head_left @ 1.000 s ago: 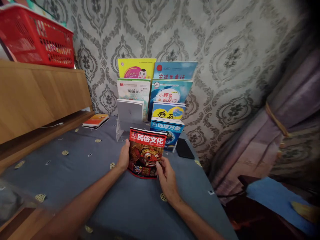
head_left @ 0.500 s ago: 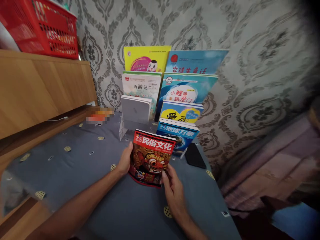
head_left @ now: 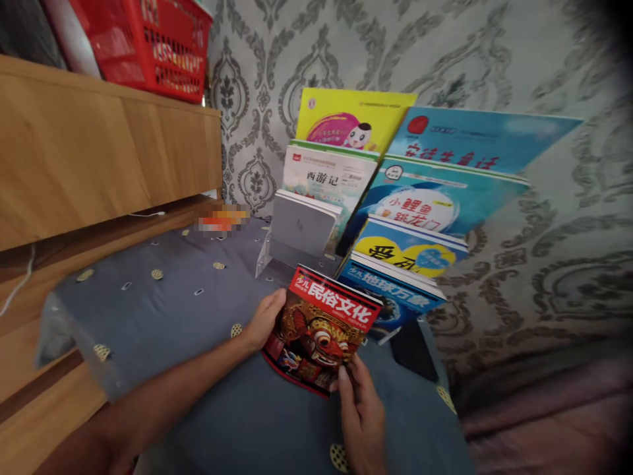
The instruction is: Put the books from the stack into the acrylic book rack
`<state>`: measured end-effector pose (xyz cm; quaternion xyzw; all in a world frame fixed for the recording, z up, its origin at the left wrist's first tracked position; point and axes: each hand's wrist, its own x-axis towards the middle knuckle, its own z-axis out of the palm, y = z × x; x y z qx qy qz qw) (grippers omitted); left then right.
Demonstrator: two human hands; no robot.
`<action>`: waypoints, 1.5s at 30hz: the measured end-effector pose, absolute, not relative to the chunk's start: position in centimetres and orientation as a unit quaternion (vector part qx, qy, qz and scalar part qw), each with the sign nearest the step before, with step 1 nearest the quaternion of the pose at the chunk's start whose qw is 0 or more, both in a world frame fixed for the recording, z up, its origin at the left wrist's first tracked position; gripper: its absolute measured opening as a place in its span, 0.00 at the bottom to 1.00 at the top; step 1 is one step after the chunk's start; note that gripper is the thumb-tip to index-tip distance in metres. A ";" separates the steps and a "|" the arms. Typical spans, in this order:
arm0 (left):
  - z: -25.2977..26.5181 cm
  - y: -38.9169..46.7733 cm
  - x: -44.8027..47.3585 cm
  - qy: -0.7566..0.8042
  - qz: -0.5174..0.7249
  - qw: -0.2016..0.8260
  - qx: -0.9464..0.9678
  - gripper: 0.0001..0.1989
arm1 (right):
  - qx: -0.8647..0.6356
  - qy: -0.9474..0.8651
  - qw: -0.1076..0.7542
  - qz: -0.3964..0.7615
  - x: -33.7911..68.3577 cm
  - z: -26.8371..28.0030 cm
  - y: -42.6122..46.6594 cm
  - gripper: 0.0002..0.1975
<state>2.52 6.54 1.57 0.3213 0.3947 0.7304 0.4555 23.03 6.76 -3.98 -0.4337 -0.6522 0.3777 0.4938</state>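
Observation:
Between my two hands is a paperback book [head_left: 324,330] with a red title band and a masked figure on its cover, tilted up toward me. My left hand [head_left: 264,320] grips its left edge. My right hand [head_left: 360,402] pinches its lower right edge, thumb in front. Just behind it stands a tiered book rack [head_left: 264,257]. The rack's left column holds a grey book [head_left: 302,224], a pale book [head_left: 329,175] and a yellow book [head_left: 351,112]. In its right column are a dark blue book [head_left: 395,297], a yellow-and-blue book [head_left: 410,247] and larger blue books [head_left: 425,198].
A grey patterned cloth [head_left: 163,316] covers the table. Right of the rack lies a black flat object [head_left: 414,351], like a phone. A wooden cabinet [head_left: 109,145] with a red basket [head_left: 148,49] on top stands at left. Patterned wallpaper [head_left: 568,218] closes off the back.
My view has turned, so the rack and books appear farther right and more tilted. The red-banded book stays in both hands, slightly more slanted and nearer the rack's lower front in the picture.

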 end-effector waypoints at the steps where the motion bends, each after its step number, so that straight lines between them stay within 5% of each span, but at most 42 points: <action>1: 1.6 6.5 2.4 0.393 0.728 0.455 0.328 0.29 | -0.432 -0.654 0.493 0.376 23.0 -4.0 6.8 0.27; 33: 1.4 6.9 0.3 0.386 0.710 0.428 0.404 0.33 | -0.359 -0.635 0.498 0.469 21.6 -1.7 7.5 0.28; 45: 3.4 6.3 -4.7 0.538 0.592 0.362 0.479 0.37 | -0.348 -0.707 0.496 0.365 18.9 -2.1 8.6 0.22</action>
